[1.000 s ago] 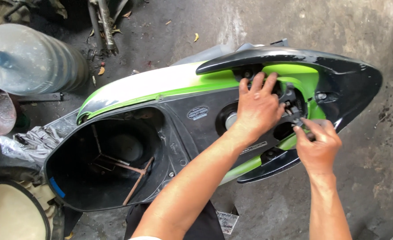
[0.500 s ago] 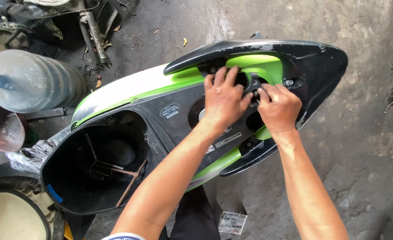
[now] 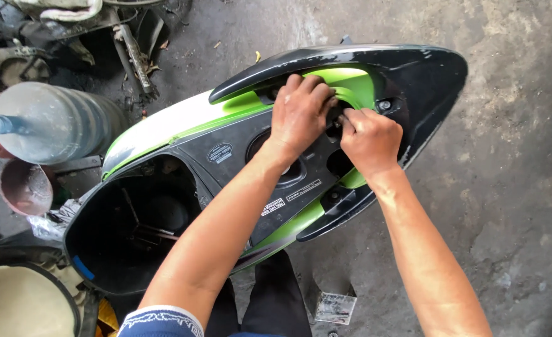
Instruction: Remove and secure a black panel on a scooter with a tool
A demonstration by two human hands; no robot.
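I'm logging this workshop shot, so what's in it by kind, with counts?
Hands: 2, left hand and right hand, both on the scooter body
Green and black scooter body: 1
Clear water jug: 1
Reddish bowl: 1
Total: 5

A clear water jug [image 3: 51, 128] lies beside a reddish bowl [image 3: 26, 187]; a small packet [image 3: 334, 307] rests on concrete floor [image 3: 513, 187].

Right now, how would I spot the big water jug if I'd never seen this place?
Start at the green and black scooter body under the hands. Look past its open storage well to the far left of the concrete floor. The water jug lies there on its side: clear, ribbed, blue-capped, far larger than the reddish bowl beside it.
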